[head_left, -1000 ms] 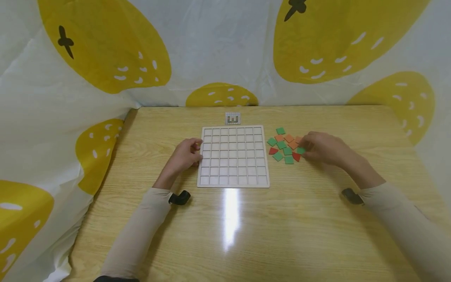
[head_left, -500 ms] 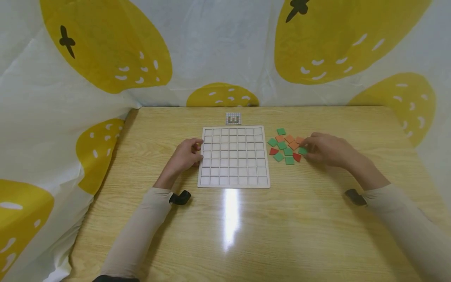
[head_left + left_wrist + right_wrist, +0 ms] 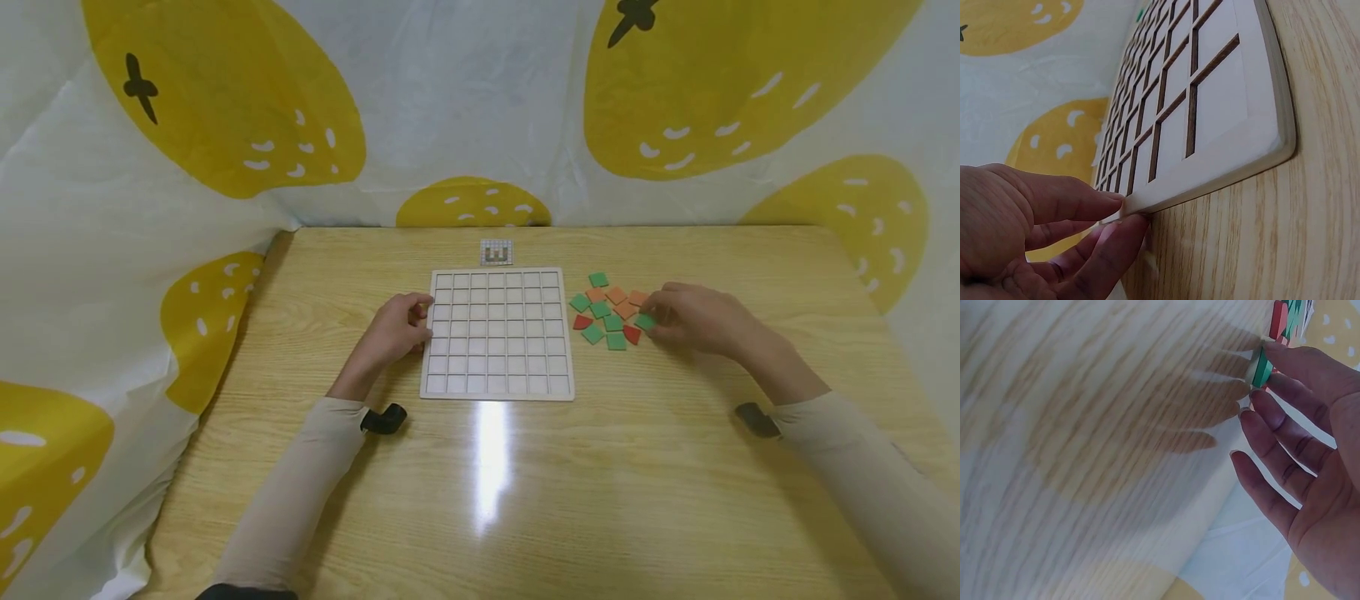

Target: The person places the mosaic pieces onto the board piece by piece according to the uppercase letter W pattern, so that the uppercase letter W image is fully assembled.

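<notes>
A pale wooden grid board (image 3: 497, 333) with square recesses lies flat on the table. My left hand (image 3: 393, 327) is at its left edge. In the left wrist view, the thumb (image 3: 1079, 197) rests on the rim and a fingertip lies against the side, pinching the board. To the right of the board lie several green tiles (image 3: 613, 322), orange tiles (image 3: 616, 295) and two red rounded-corner tiles (image 3: 582, 322). At the right of this group, my right hand (image 3: 693, 318) pinches one green tile (image 3: 1262, 369) between thumb and finger, low at the table; its other fingers are spread.
A small card (image 3: 497, 252) with a dark E-like pattern on a grid lies behind the board. The wooden table (image 3: 600, 483) meets a white cloth (image 3: 480, 100) with yellow fruit prints at the back and left. A bright reflection streaks the tabletop in front.
Over the last second my right hand has shifted slightly right with the green tile at its fingertips. It has stayed still over the last half second. My left hand has held its place.
</notes>
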Demonstrator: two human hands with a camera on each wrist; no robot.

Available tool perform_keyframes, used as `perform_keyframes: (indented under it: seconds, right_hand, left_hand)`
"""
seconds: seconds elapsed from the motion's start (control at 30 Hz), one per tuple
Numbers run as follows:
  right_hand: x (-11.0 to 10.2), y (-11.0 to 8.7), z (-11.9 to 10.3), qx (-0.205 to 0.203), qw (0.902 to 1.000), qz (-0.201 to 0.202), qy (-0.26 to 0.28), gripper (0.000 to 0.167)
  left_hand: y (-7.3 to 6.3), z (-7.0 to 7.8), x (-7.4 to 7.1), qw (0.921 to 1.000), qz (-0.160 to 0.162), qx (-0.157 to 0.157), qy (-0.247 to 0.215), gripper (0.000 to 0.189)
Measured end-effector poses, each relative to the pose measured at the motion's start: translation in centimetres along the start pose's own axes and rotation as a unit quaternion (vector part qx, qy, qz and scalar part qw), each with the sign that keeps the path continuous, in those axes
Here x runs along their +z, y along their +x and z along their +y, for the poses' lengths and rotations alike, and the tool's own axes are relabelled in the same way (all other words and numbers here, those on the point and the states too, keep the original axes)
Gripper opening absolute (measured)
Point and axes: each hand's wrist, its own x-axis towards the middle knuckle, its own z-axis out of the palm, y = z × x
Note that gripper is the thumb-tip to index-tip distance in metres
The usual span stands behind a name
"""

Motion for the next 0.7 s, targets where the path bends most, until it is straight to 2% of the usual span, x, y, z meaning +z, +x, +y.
perform_keyframes:
  seconds: [0.43, 0.7]
  right_hand:
    - [0.31, 0.26, 0.59, -0.006, 0.9999, -0.001, 0.014, 0.029]
    - [0.31, 0.44, 0.68, 0.011, 0.9999, 0.006, 0.000, 0.025]
  left_hand:
    - [0.16, -0.08, -0.07, 0.9999, -0.005, 0.005, 0.011, 0.056]
    - [0.03, 0.04, -0.17, 0.9999, -0.010, 0.009, 0.001, 0.058]
